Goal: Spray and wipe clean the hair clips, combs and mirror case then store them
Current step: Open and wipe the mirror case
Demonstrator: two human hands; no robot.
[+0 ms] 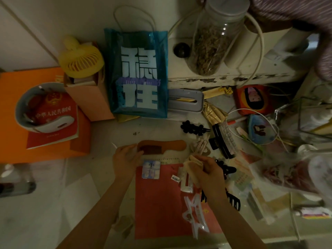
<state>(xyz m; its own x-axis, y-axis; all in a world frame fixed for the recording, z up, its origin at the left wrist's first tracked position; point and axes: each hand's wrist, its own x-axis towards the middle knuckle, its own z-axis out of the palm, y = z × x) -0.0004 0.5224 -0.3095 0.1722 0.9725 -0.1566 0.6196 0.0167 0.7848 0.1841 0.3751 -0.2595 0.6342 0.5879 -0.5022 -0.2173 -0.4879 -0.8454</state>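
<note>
You have 1 head-worn wide-angle view, looking steeply down over your forearms, close above a cluttered table (107, 133), far edge and wall at frame top, edges bowed by the lens

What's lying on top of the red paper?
On the red paper lie a small blue-and-white case, a barcode sticker, a clear clip and a clear star-shaped clip. The right hand, gripping a beige cloth, covers part of it.
</note>
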